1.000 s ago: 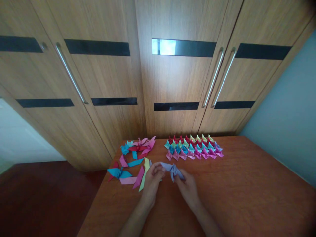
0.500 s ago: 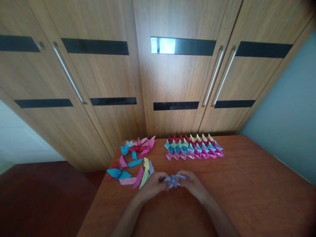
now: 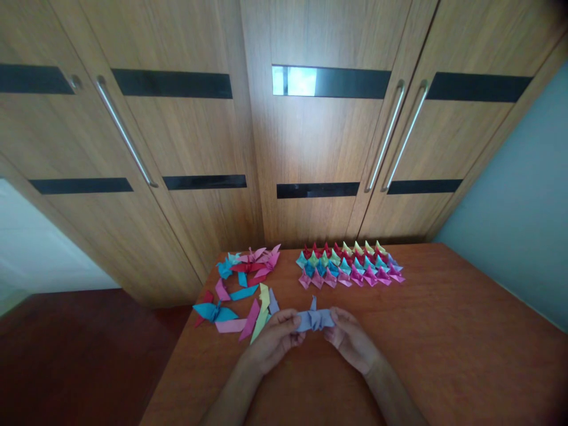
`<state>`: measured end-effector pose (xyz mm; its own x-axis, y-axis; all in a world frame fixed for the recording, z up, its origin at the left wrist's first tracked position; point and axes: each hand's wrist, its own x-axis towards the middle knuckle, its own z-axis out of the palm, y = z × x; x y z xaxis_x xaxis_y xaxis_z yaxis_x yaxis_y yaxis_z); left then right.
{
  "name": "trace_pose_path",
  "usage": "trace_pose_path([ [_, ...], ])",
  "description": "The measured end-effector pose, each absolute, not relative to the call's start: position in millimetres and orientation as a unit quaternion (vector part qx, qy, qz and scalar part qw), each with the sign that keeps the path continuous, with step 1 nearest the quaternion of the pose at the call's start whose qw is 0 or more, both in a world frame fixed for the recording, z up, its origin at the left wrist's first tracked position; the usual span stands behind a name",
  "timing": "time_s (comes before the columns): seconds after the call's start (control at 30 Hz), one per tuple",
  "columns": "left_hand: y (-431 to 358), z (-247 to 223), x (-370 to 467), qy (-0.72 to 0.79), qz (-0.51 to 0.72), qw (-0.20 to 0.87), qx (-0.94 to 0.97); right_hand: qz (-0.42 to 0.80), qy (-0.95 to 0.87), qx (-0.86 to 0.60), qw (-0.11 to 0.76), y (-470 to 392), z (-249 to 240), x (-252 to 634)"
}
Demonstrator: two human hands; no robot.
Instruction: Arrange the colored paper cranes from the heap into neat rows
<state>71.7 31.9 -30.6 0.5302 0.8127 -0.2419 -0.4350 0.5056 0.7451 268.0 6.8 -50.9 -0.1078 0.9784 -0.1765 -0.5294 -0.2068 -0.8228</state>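
A lavender origami crane [image 3: 315,320] is stretched between my two hands above the table. My left hand [image 3: 278,332] pinches its left wing, and my right hand [image 3: 350,334] pinches the right one. The folded body bunches up in the middle, with one thin point rising away from me. Close to my left hand lie folded paper pieces: a yellow-green strip [image 3: 263,307], a magenta strip [image 3: 249,320] and a lavender piece [image 3: 273,302].
Rows of small folded paper pieces [image 3: 344,266] in several colours stand at the back of the wooden table [image 3: 426,343]. To the left lie a blue crane [image 3: 216,311] and a pile of pink, red and blue cranes [image 3: 248,264]. A wooden wardrobe [image 3: 306,142] rises behind.
The lavender crane has tilted, so its wings show flat and its thin point now sticks up. My hands have turned with it and stay on the wings.
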Motion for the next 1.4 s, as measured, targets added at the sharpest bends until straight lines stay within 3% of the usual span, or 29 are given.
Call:
trace_pose_path([
  [0.33, 36, -28, 72, 0.29, 0.444, 0.808, 0.258, 0.68, -0.265, -0.334, 0.597, 9, -54, 276],
  [0.53, 36, -29, 71, 0.311, 0.441, 0.791, 0.289, 0.628, -0.304, -0.384, 0.605, 11, -54, 278],
  [0.7, 41, -33, 73, 0.369, 0.415, 0.729, 0.399, 0.506, -0.393, -0.5, 0.583, 14, -56, 284],
  [0.83, 44, -36, 77, 0.397, 0.389, 0.687, 0.469, 0.283, -0.456, -0.61, 0.583, 11, -52, 286],
  [0.9, 44, -36, 78, 0.407, 0.38, 0.67, 0.491, 0.207, -0.51, -0.622, 0.557, 7, -49, 282],
  [1.03, 42, -34, 80, 0.424, 0.373, 0.643, 0.518, 0.187, -0.627, -0.593, 0.47, 0, -44, 266],
  [1.4, 44, -43, 83, 0.422, 0.344, 0.596, 0.59, 0.154, -0.664, -0.605, 0.41, 4, -51, 259],
])
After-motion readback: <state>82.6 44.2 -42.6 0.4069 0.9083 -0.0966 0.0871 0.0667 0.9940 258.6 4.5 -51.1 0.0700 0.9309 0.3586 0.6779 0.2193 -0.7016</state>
